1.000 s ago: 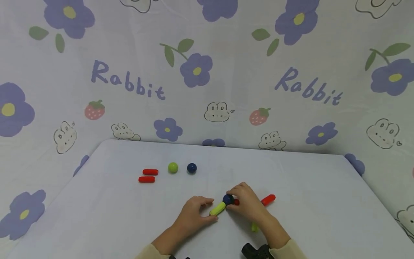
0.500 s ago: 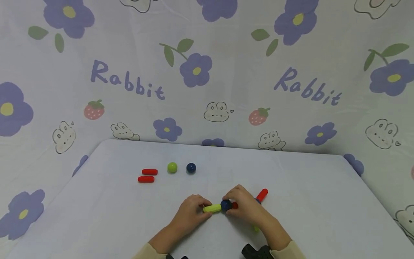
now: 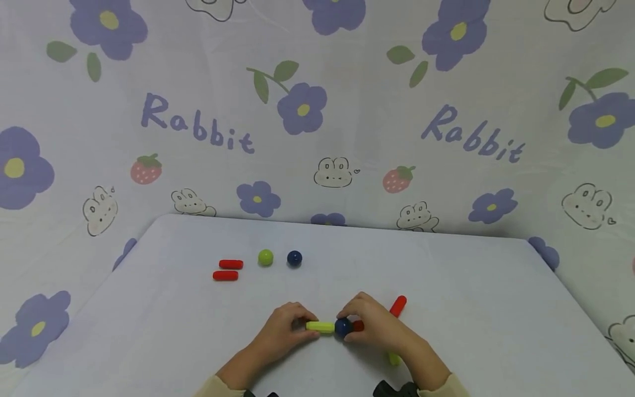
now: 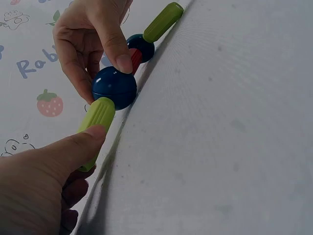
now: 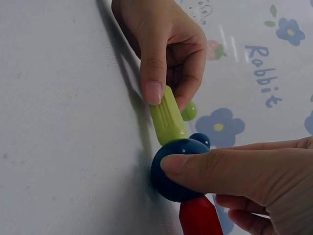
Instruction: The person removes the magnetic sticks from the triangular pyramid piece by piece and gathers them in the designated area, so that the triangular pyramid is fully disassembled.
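the held blue ball (image 3: 343, 327) sat between the hands. the yellow-green stick (image 3: 319, 327) lay directly to its left, long axis running crosswise before the person and aimed straight at the ball, the inner end touching it; whether that end was fully seated, i could not tell. the right hand (image 3: 379, 322) was the nearer, on the ball itself, thumb and fingertips parted only by its width and pinching it. the left hand (image 3: 283, 331) was farther off to the ball's left, pinching the stick's outer end, thumb and fingers parted by no more than the stick's thickness.

to the ball's right, the inner red stick (image 3: 358, 326) ran in under the right hand, towards a second blue ball (image 4: 147, 50) bearing a far yellow-green stick (image 4: 164, 22). an outer red stick (image 3: 398, 306) slanted up beyond the right hand.

the held ball was smooth and glossy with a fine seam; the yellow-green stick was grooved lengthwise and narrowed at its end, the inner red one faceted, all plastic by the look. behind the ball and to its left, two loose red sticks (image 3: 225, 275), a green ball (image 3: 265, 257) and a loose blue ball (image 3: 295, 258) rested on the matte white table (image 3: 149, 331).
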`<state>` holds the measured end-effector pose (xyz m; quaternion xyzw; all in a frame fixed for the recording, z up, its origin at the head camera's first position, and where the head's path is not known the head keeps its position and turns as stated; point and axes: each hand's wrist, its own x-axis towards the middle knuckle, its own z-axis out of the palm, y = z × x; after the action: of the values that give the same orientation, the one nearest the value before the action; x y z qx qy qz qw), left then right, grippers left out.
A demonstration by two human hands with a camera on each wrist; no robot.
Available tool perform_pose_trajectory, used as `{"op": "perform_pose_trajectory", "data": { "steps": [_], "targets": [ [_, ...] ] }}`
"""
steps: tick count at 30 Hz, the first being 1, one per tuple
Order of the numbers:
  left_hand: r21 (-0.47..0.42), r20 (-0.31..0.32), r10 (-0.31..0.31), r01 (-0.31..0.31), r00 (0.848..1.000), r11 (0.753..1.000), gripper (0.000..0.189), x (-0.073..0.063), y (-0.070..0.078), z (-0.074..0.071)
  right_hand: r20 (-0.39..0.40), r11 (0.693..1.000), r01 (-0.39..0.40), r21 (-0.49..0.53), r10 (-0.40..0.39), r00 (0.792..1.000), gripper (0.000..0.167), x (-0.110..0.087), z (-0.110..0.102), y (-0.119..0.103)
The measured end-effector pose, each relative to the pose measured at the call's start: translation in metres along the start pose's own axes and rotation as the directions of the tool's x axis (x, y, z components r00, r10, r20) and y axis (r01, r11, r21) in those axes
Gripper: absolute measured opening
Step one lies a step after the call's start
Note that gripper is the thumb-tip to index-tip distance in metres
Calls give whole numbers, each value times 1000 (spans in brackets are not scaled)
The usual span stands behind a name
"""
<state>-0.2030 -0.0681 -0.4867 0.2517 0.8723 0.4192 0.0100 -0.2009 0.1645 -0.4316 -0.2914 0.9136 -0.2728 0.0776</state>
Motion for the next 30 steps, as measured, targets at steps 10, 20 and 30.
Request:
{"op": "perform_pose_trajectory", "data": {
  "steps": [10,20,30],
  "targets": [
    [11,16,4,-5,1000,1000,22,0,0,-3,-25,1000,24,16,-24,999,32,0,4,4],
    [-34,12,28,-27,1000,999,22,3,-8,-8,3,999,17,43,-17,1000,30,0,-2,6],
    [-34,-63,-48,46,997,998,21,-1,-19,-23,-34,1000,-10,27,11,999,32,-7,-9,17]
  ]
}}
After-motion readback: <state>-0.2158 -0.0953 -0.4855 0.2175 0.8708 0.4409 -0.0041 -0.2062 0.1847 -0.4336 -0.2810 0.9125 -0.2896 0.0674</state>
